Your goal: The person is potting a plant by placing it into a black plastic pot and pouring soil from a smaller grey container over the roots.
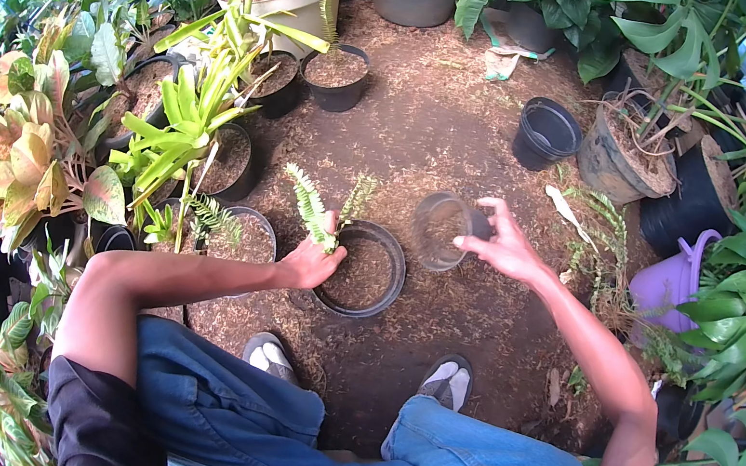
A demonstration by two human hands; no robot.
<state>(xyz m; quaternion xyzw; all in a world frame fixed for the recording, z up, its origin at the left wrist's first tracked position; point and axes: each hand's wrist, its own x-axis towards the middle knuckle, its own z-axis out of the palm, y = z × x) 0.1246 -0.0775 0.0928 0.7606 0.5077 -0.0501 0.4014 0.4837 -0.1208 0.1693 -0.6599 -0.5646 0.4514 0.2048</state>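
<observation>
My left hand [316, 260] is closed around the base of a small fern sprig [310, 203], at the left rim of a black plastic pot [398, 288] with brown soil in it. A second upright frond [357, 198] rises beside the fingers. To the right of that pot, my right hand [499, 242] grips a small dark plastic pot [446, 234], which is tilted on its side and blurred. Its mouth points left, and whether anything is inside cannot be told. The roots of the fern are hidden by my left hand.
Potted plants line the left side, with a soil-filled pot [242, 234] beside my left forearm. Ahead stand a black pot with a thin fern [335, 81] and a nested black pot [545, 137]. Gloves [501, 63] lie farther off. A purple bucket [664, 286] and loose ferns [605, 248] are at right.
</observation>
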